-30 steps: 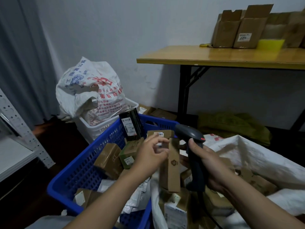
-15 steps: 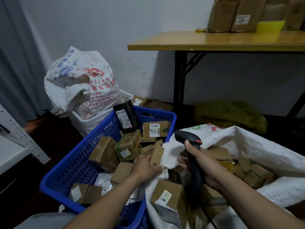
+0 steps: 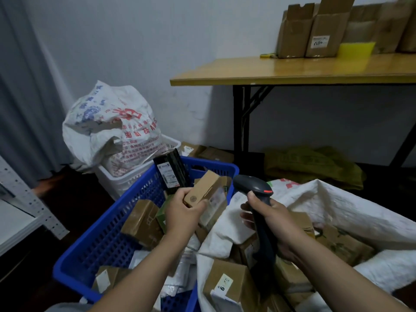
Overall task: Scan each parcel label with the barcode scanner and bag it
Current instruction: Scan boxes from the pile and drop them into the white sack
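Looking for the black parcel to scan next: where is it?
In the head view, left of centre: the black parcel stands tilted at the far edge of the blue basket, just beyond the left hand.

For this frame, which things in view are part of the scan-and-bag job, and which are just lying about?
Job: left hand holding small brown cardboard parcel; right hand gripping black handheld barcode scanner; blue plastic basket of parcels; open white woven sack.
Lying about: wooden table, open cardboard boxes on it, printed white sack, green sack under the table.
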